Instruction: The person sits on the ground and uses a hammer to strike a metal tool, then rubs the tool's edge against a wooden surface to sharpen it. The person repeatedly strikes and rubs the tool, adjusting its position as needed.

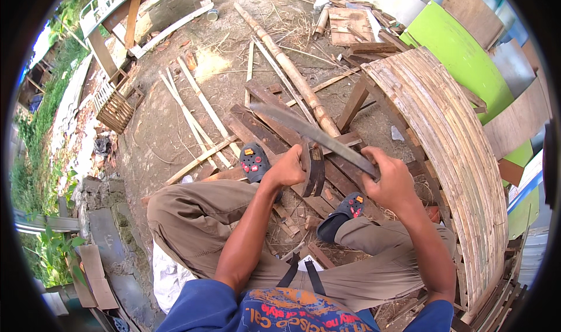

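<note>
My right hand [390, 177] is closed around the near end of a long grey machete-like blade [318, 134]; its handle is hidden in the fist. The blade slants from that hand up and to the left, over dark planks. My left hand [288, 166] grips a short, dark, curved piece [314, 169] that looks like wood, with a slot or split along it. This piece sits just under the blade; whether the two touch I cannot tell. Dark wooden planks [342, 177] lie on the ground beneath both hands, between my feet in dark clogs [254, 161].
A bamboo-slat bench [450, 139] stands close on the right, with a green panel [461, 54] behind it. Bamboo poles [286, 69] and thin strips [196, 110] lie ahead on the dirt. A slatted crate [115, 107] and a low block wall [105, 215] are at left.
</note>
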Available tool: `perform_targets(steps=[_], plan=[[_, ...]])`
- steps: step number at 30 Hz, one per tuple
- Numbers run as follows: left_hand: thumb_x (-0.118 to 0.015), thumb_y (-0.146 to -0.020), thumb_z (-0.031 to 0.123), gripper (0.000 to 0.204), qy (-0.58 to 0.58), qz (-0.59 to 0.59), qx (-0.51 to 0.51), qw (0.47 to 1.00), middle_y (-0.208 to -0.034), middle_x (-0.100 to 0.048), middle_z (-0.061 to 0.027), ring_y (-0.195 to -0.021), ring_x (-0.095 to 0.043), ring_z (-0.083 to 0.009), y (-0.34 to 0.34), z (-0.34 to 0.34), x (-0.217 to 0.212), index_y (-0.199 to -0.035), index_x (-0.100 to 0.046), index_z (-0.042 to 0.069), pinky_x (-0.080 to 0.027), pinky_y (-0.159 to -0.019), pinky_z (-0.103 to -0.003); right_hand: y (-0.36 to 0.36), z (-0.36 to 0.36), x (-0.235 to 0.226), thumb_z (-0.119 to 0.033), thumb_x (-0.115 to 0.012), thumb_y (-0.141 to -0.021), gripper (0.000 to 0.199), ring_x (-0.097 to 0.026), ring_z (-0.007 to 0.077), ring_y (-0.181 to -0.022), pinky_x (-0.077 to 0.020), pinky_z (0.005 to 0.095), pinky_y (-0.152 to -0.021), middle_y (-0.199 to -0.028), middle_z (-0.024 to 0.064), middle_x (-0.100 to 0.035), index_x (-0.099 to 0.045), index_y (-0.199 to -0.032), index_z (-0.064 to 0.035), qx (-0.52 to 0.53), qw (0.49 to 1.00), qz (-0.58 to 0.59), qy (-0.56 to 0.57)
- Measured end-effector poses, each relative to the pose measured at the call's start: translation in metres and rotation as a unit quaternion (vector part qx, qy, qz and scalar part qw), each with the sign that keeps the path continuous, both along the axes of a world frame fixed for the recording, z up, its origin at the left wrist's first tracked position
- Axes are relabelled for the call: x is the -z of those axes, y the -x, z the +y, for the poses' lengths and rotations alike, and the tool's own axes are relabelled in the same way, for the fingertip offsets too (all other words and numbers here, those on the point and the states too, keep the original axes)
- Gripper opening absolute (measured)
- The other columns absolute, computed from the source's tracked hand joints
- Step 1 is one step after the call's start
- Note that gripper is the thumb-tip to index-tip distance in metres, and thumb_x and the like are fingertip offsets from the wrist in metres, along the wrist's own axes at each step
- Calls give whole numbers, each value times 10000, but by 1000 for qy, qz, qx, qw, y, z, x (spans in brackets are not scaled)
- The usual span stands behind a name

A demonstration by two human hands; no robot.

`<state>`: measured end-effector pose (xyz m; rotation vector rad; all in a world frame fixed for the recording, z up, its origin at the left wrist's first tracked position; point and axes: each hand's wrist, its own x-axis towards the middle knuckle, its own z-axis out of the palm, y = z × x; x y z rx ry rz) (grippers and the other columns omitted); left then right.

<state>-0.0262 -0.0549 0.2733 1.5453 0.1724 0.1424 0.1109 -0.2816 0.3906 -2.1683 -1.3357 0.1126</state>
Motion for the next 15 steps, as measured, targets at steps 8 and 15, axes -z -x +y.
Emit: perform_targets(steps=[8, 15], plan=[[-725, -654, 76, 157, 18, -48, -21, 998, -703, -621, 47, -683, -563, -61, -9, -14, -11, -780, -641, 33, -458, -606, -251, 4, -6, 6, -69, -698, -815, 361, -710, 402, -864, -565, 452, -752, -979, 220, -715, -643, -1168, -16, 15, 1000, -20, -6], [-748, -644, 59, 266, -58, -26, -2, 998, -775, -603, 48, -719, -528, -56, -13, -2, 11, -886, -641, 34, -440, -623, -260, -4, -9, 13, -75, -686, -840, 427, -716, 343, -767, -558, 415, -677, -920, 199, -716, -614, -1252, 14, 35, 999, -14, -38]])
